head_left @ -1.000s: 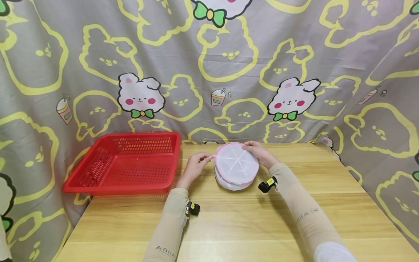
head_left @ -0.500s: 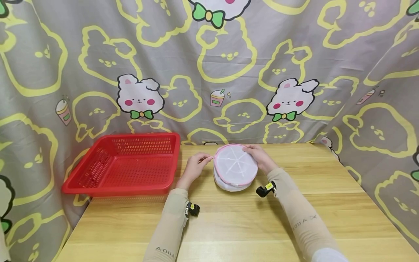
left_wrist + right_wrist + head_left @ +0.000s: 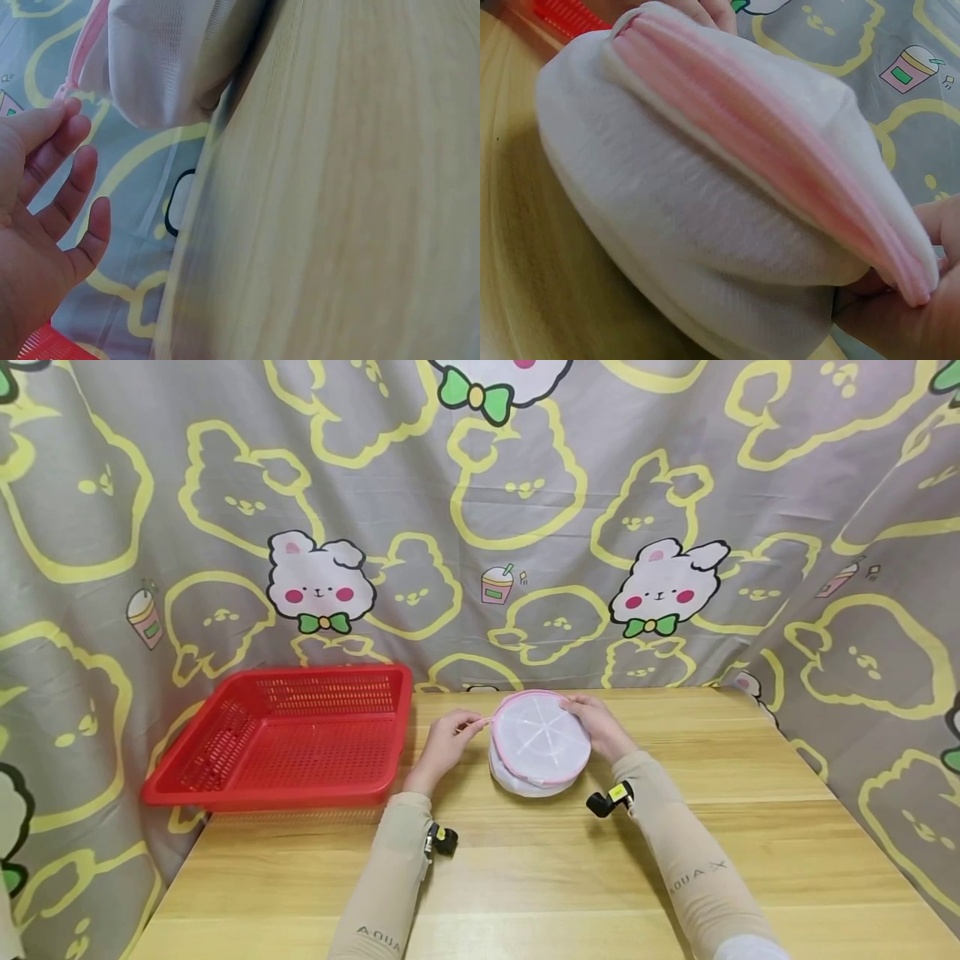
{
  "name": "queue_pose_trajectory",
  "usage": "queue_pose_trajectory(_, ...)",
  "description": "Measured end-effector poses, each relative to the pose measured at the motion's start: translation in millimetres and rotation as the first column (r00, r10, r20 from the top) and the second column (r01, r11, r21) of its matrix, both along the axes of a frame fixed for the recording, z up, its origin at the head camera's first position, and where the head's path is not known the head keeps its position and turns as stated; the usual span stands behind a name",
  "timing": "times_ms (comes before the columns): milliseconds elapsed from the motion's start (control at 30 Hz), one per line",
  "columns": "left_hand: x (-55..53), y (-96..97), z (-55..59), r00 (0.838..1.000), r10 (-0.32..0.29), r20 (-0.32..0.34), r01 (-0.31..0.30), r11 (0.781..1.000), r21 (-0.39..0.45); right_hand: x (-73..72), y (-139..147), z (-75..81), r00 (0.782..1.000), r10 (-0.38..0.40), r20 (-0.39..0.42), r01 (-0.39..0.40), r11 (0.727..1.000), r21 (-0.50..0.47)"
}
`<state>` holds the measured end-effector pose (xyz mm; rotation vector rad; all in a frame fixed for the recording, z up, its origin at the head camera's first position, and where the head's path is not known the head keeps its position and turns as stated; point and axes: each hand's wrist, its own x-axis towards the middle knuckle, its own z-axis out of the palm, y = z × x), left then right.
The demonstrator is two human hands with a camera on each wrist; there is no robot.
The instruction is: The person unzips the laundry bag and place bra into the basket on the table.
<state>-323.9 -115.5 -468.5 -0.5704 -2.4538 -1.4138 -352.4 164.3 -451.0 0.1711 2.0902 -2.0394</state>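
A round white mesh laundry bag (image 3: 542, 739) with a pink zipper round its top edge sits at the back middle of the table. My left hand (image 3: 447, 742) is at its left side, thumb and index finger pinching the zipper pull (image 3: 61, 91), other fingers loosely bent. On the far right, my right hand (image 3: 606, 727) grips the bag's rim, thumb on top. The right wrist view shows the pink zipper (image 3: 780, 150) running along the bag's edge toward the right hand's fingers (image 3: 889, 319). The bag's soft side wall (image 3: 157, 67) bulges below the zipper.
A red perforated plastic basket (image 3: 270, 796) stands at the left, close by the left hand. Behind the wooden table (image 3: 540, 877) hangs a grey cartoon-print curtain (image 3: 420, 477), which continues along both sides. Each forearm wears a beige sleeve with a small black camera.
The right hand and forearm have shifted slightly, and the bag's top has turned and tilted a little with them. The left hand keeps its pinch in nearly the same place.
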Motion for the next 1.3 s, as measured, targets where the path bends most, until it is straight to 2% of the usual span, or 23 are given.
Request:
queue_pose_trajectory(200,-0.8,0.2,-0.3,1.0,0.001,0.002,-0.001,1.0,0.001,0.3,0.4,-2.0,1.0,-0.016,-0.013,0.016,1.0,-0.012)
queue_pose_trajectory(433,-1.9,0.5,1.0,1.0,0.006,0.014,-0.006,1.0,-0.002,3.7,0.2,3.5,1.0,-0.011,-0.004,0.011,0.999,-0.032)
queue_pose_trajectory(833,-1.5,0.6,1.3,1.0,0.001,0.005,-0.001,1.0,-0.018,3.6,0.0,-2.4,0.999,-0.029,0.016,0.03,0.997,-0.066)
queue_pose_trajectory(1300,0.5,0.0,3.2,1.0,-0.004,-0.026,0.003,0.999,-0.034,7.2,-3.1,-2.4,0.994,-0.105,0.009,0.106,0.99,-0.094)
